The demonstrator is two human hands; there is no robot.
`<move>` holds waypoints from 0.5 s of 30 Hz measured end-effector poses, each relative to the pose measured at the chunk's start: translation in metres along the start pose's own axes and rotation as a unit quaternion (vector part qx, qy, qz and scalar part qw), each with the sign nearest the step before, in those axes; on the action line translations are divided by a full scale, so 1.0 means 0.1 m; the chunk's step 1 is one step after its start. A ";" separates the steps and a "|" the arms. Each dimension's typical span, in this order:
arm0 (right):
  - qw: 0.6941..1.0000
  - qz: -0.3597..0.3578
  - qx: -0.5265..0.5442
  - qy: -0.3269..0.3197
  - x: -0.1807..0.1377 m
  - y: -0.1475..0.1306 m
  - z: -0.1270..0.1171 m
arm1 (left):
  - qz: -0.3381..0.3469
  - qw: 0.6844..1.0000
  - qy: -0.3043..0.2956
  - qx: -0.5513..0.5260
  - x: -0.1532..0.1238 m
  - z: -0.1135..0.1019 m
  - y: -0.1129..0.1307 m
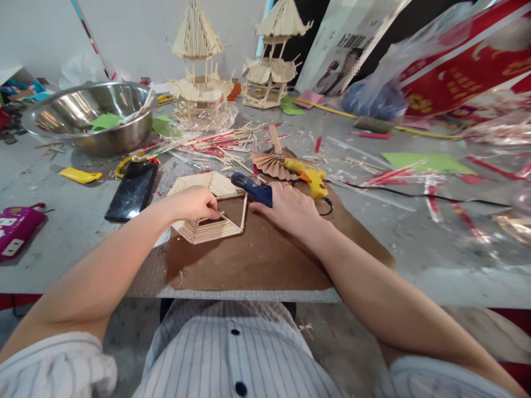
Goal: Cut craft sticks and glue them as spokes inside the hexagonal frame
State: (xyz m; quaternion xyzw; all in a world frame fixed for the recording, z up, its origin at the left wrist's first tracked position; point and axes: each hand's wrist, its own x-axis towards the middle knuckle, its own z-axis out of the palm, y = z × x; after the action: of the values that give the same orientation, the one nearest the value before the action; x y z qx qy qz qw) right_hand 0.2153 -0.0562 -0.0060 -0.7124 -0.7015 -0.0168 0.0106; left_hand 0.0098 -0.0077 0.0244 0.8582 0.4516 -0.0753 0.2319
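On a brown board (253, 265) lies a hexagonal frame (211, 233) of thin pale wooden sticks, filled in with rows except on its right side. My left hand (197, 203) is over the frame, its fingers pinched on a small wooden stick (222, 214) near the central opening. Just right of the frame, my right hand (290, 207) is wrapped round a dark blue hand tool (251, 188), whose exact kind I cannot make out. A yellow glue gun (313, 179) rests beyond the right hand, beside a brown pleated paper fan (269, 164).
Behind stand two stick pagodas (197, 44) (271, 72) and a steel bowl (91, 132). Loose sticks (219, 141) are scattered before them. To the left lie a black phone (131, 190), a yellow cutter (81, 175) and a purple device (20, 229). A black cord (415, 194) runs right.
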 end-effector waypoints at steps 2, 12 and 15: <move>1.000 -0.002 -0.011 -0.007 0.00 0.00 -0.01 | 0.000 1.000 -0.004 -0.002 0.00 0.00 0.00; 0.999 -0.006 -0.032 -0.010 -0.01 0.01 0.01 | 0.029 0.999 -0.009 -0.016 0.04 0.06 -0.02; 0.999 -0.002 -0.029 -0.014 -0.01 0.01 0.01 | 0.031 0.999 -0.013 -0.012 0.05 0.06 -0.03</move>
State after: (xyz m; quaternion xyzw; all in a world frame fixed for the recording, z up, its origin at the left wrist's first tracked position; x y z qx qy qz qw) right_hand 0.2160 -0.0569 -0.0072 -0.7111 -0.7023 -0.0272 -0.0194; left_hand 0.0109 -0.0057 0.0166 0.8678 0.4229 -0.0738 0.2504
